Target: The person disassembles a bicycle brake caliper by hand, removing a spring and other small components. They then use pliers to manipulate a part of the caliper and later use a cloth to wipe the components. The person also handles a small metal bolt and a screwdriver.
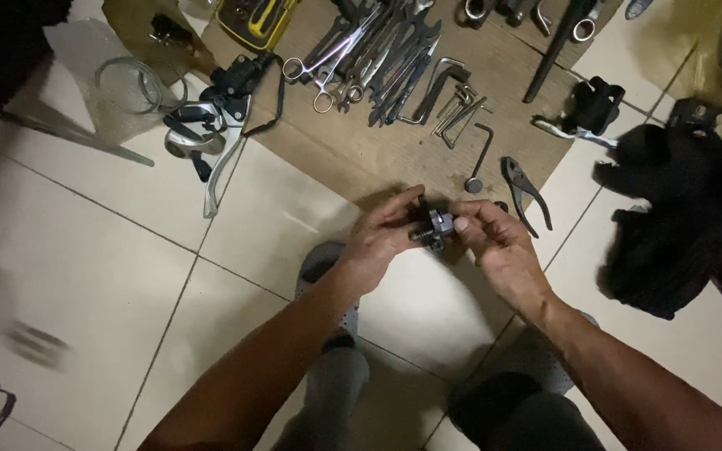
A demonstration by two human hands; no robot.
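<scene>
Small dark threaded metal part (434, 227) pinched between left hand (382, 242) and right hand (499, 246), fingers closed on it. Likely threading step; next: steady counter-twist. Pliers (526, 190) just beyond right fingers.

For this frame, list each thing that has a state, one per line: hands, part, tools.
left hand: closed on the small metal part, fingers pinching it
right hand: fingers gripping the same part
small metal part: held off the floor between both hands
pliers: lying on the floor, jaws open
hex key: lying flat on the wooden board
scissors-like clamp: lying shut
brake lever assembly: lying on the floor
</scene>
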